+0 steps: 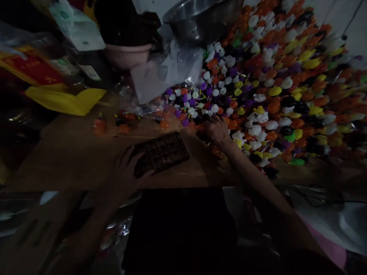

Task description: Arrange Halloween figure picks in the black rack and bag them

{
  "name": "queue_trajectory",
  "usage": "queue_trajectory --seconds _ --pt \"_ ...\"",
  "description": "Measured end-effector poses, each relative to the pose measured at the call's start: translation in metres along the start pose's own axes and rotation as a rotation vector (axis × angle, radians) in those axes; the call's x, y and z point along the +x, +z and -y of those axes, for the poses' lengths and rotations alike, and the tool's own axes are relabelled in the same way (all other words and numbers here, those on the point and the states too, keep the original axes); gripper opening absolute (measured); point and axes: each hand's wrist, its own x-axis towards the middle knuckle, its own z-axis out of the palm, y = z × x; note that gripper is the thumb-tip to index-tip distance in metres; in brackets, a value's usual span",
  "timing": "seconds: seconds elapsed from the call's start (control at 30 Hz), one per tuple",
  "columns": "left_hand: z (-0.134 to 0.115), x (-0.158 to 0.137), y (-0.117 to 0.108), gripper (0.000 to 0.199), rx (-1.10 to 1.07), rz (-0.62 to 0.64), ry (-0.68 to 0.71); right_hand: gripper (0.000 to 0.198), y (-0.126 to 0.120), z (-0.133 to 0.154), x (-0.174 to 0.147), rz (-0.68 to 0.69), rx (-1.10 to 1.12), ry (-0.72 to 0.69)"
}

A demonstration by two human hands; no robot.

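On the wooden table lies a dark brown, woven-looking rectangular tray (162,152) with raised ridges, tilted slightly to the right. My left hand (129,166) rests at the tray's left end with its fingers spread against it. At the near edge of a large heap of small plastic figures (259,120), in orange, white, black, yellow and purple, is my right hand (218,131). Its fingers are curled down among the pieces, and in the dim light whatever they pinch is hidden. An orange figure (216,151) sits just below that hand.
A few orange and black figures (124,127) stand left of the tray on the table (71,152). Behind are a yellow folded piece (67,100), clear plastic bags (183,63), a pink bowl (127,55) and a metal basin (200,19). The heap rises against the wall.
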Motion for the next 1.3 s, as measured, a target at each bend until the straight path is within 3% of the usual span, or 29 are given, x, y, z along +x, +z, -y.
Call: queue_trajectory --seconds 0.17,0.27,0.33,0.43,0.5,0.6,0.73,0.9,1.0,1.13,1.3 --pt "-0.043 -0.009 0.004 0.064 -0.029 -0.081 -0.072 0.025 -0.027 0.051 -0.004 -0.214 0.222 -0.179" --pt "-0.057 -0.009 -0.011 0.055 -0.146 -0.2 -0.167 0.025 -0.038 0.083 -0.015 -0.265 0.621 -0.242" --pt "-0.061 -0.007 -0.025 0.046 -0.36 -0.244 -0.246 0.026 -0.037 0.094 -0.02 -0.216 1.009 -0.175" --pt "-0.069 0.002 -0.038 0.053 -0.903 -0.074 -0.371 0.036 -0.03 0.104 -0.022 -0.06 1.539 0.059" --pt "-0.08 0.011 -0.036 0.063 -1.237 0.087 -0.441 0.043 -0.027 0.112 -0.023 0.05 1.711 0.152" --pt "-0.099 0.023 -0.027 0.067 -1.514 0.212 -0.577 0.041 -0.026 0.125 -0.026 0.094 1.727 0.165" --pt "-0.116 0.033 -0.019 0.068 -1.556 0.245 -0.703 0.033 -0.026 0.132 -0.032 0.003 1.575 0.136" --pt "-0.112 0.036 -0.017 0.057 -1.396 0.049 -0.718 0.031 -0.025 0.125 -0.054 -0.272 1.081 0.013" --pt "-0.11 0.039 -0.015 0.047 -1.241 -0.079 -0.699 0.027 -0.018 0.127 -0.064 -0.247 0.932 -0.04" --pt "-0.118 0.044 -0.008 0.041 -1.085 -0.173 -0.625 0.029 0.0 0.138 -0.062 -0.182 1.119 0.01" --pt "-0.099 0.047 -0.02 0.042 -0.96 -0.076 -0.535 0.033 0.012 0.127 -0.058 -0.017 1.5 0.16"
